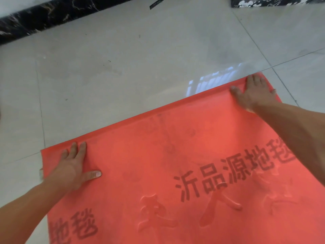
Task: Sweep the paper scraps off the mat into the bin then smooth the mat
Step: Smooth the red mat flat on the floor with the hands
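Head view. The red mat (pixel 175 155) is shown spread on the tiled floor (pixel 123 67), its far edge running as a long diagonal from lower left to upper right, with a narrow raised lip along that edge and dark printed characters nearer the wearer. Both hands are laid palm-down on the mat just inside this far edge: the left hand (pixel 73 166) near the mat's far left corner, the right hand (pixel 253 94) near its far right corner. The fingers (pixel 82 148) of the left hand are seen extended and spread flat, thumb out to the side, gripping nothing; those of the right hand are likewise splayed flat and hold nothing. No paper scraps are visible on the mat, and no bin is in frame, so the sweeping step is judged complete and the smoothing step to be in hand. The deciding relation is that the mat's far edge lies directly ahead of both sets of fingertips, across their pointing direction, while the bulk of the mat lies behind the palms, toward the wearer. Faint embossed ripples are seen in that nearer area. Neither hand is clearly nearer the edge. A dark marble skirting (pixel 52 16) lies well beyond the mat.
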### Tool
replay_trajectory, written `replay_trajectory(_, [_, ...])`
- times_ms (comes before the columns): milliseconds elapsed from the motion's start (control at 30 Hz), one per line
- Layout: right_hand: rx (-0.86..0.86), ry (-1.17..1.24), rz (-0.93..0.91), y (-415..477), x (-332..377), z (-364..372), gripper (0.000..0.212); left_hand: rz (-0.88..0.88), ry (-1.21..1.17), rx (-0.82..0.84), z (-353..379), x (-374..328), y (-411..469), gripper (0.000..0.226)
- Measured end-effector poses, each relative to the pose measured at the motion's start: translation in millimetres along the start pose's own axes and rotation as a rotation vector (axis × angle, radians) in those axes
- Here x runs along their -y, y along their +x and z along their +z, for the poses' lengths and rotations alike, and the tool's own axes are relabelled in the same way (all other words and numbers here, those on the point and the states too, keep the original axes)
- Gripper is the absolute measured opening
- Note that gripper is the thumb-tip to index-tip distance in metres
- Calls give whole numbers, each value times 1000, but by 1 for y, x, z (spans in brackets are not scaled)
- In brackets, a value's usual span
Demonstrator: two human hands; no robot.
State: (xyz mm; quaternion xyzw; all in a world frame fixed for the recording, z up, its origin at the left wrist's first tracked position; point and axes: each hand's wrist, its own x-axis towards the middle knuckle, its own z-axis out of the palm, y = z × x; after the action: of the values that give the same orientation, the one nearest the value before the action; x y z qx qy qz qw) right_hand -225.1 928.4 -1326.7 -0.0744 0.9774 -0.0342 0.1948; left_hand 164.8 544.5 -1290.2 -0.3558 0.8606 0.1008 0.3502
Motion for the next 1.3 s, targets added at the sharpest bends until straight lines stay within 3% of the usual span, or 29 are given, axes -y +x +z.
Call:
replay_trajectory(200, [-53, -34, 150, -14, 18, -2, 86, 23, -2, -27, 4, 4, 2, 119])
replay_trajectory(300, [-119, -83, -127, -47, 58, 13, 73, 25, -13, -36, 4, 5, 3, 119])
replay_trajectory(433, [-58, -76, -530, -130, 148, 58, 67, 27, -31, -41, 5, 5, 1, 121])
replay_trajectory(600, [122, -57, -759, -234, 245, 106, 67, 43, -41, -59, 3, 2, -5, 117])
replay_trajectory(800, [139, -157, -777, -267, 266, 134, 69, 90, -93, -148, 7, 4, -6, 115])
replay_trajectory(1000, [164, -200, -752, -268, 271, 132, 71, 35, -370, -359, 53, 34, -27, 118])
replay_trajectory(1300, [195, -251, -711, -267, 278, 130, 72, -6, -489, -321, 83, 73, -56, 124])
